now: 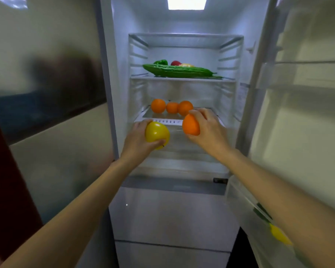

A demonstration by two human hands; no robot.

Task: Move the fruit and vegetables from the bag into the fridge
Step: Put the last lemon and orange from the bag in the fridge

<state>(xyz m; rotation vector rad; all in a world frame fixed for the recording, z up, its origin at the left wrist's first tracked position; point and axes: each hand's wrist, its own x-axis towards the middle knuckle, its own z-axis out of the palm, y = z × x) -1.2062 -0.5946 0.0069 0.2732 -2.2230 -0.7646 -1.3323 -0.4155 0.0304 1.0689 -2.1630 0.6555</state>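
The fridge [122, 93] stands open in front of me. My left hand [136, 141] grips a yellow apple [156, 134] just before the lower shelf [162, 120]. My right hand [208, 130] grips an orange [190, 126] at the same shelf's front edge. Three oranges [171, 107] sit in a row on that shelf. On the shelf above lie a long green bitter gourd [179, 71], a green pepper [161, 62], a red fruit [175, 63] and something yellow [187, 65] behind it. The bag is out of view.
The open fridge door [298, 113] stands on the right, with a yellow item [279, 235] and something green [262, 212] in its lower bin. Closed drawers [170, 215] fill the fridge's lower half. A wall runs along the left.
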